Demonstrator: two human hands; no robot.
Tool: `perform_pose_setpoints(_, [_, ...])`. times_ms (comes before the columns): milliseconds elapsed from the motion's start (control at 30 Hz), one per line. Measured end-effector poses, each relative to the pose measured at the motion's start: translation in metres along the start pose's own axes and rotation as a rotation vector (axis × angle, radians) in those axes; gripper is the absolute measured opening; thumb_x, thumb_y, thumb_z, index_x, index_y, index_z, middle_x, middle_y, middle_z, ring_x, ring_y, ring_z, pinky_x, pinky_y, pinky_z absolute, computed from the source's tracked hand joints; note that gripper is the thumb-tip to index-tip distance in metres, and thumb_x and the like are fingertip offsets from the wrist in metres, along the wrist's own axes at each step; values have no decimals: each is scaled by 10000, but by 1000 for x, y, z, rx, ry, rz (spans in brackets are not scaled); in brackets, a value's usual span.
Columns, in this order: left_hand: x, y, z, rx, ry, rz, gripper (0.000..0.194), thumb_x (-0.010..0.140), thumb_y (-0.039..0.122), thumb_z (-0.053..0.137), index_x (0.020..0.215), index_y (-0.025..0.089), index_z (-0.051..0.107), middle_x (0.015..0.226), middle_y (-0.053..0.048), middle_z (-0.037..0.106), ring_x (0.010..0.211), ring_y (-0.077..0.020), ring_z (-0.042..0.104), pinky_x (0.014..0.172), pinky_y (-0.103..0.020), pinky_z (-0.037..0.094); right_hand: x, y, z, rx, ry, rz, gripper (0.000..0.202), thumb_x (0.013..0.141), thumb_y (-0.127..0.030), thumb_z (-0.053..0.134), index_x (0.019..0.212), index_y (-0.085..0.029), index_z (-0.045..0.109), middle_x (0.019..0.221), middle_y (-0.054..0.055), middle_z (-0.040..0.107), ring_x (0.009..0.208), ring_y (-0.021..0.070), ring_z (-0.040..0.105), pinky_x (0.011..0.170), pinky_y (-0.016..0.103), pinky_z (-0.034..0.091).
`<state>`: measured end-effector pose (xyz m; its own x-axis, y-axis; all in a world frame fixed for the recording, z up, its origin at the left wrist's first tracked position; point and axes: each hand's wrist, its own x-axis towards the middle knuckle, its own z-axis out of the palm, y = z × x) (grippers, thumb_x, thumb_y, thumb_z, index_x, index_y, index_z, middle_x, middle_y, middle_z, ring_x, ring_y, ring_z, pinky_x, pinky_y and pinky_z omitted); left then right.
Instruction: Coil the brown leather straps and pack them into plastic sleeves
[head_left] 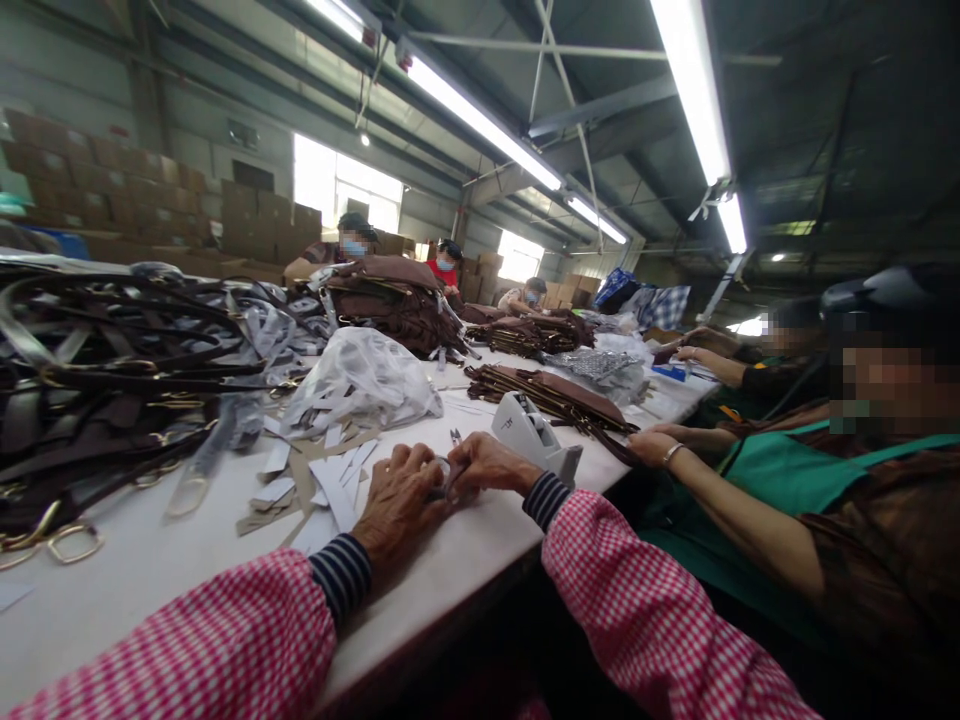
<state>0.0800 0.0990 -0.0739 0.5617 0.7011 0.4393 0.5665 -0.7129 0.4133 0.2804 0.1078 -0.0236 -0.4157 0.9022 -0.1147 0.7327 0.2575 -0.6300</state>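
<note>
Over the white table point(439, 590), my left hand point(401, 495) and my right hand point(491, 465) meet, fingers pinched together. Between them is a small dark piece point(448, 478), mostly covered by the fingers, so its kind is unclear. Just behind my fingertips lie small snips point(455, 437), partly hidden. A white tape dispenser point(532, 435) stands beyond my right hand. White paper strips point(341, 490) and grey-brown card pieces point(300, 470) are scattered beside my left hand.
Dark straps with gold buckles point(112, 370) heap at the left. Behind my hands sit crumpled clear plastic point(367, 380) and brown bags with zips point(547, 390). To the right, a co-worker in a green apron point(780, 470) reaches over the edge. Other people sit across the table.
</note>
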Motion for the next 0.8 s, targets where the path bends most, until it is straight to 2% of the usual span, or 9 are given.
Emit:
perform_pose_setpoints(67, [0,-1,-4,32,-48,29,191,911,430,642,943,262,728,1190,-69,638,1107,-316,493,822,-418,372,0,-6,-4,-64,-33,8,132,753,-234,736,786,-114,691,677,8,668,606,130,618,536,183,465])
perform_pose_setpoints(233, [0,-3,-4,-19,-76,68,175,926,378,637,1010,321,779,1169,-45,676,1093,-302,479,825,-420,345,5,-40,-18,-336,-179,8,89,768,-131,691,833,-148,749,627,-5,676,548,121,632,509,176,429])
perform_pose_setpoints(333, [1,-4,-2,-39,-65,60,216,908,345,645,1086,349,768,1200,-45,678,1083,-310,477,812,-423,330,8,-59,-18,-560,-179,-23,106,733,-57,692,764,-143,744,658,37,701,586,150,643,556,216,434])
perform_pose_setpoints(400, [0,-4,-2,-40,-70,49,228,905,322,634,1099,339,754,1177,-52,684,1081,-317,478,808,-422,329,7,-64,-14,-689,-166,-51,84,737,-60,704,747,-138,733,722,80,727,663,193,670,600,250,445])
perform_pose_setpoints(500, [-1,-3,-3,-23,-97,53,203,928,367,604,1064,281,728,1101,-82,682,1084,-333,478,804,-422,337,-1,-60,-7,-823,-138,-109,52,820,-129,684,833,-145,732,830,121,751,782,242,700,677,291,464])
perform_pose_setpoints(567, [-1,-2,-3,2,-115,73,237,948,418,582,1045,242,708,1080,-104,668,1094,-344,475,814,-429,344,-10,-52,0,-891,-107,-156,100,886,-159,632,937,-141,717,885,139,755,823,254,705,713,311,469])
perform_pose_setpoints(667, [1,-1,0,61,-125,100,245,973,406,555,1007,202,687,1064,-123,654,1089,-348,477,828,-448,344,-23,-36,12,-1015,-32,-256,161,954,-132,527,1055,-124,652,917,142,742,774,238,698,672,317,464])
perform_pose_setpoints(800, [4,-6,10,73,-82,112,186,973,325,539,870,195,623,992,-115,648,1040,-326,484,799,-439,339,-34,-14,33,-1160,130,-375,180,996,-90,430,994,-121,607,910,120,696,745,221,663,630,318,454])
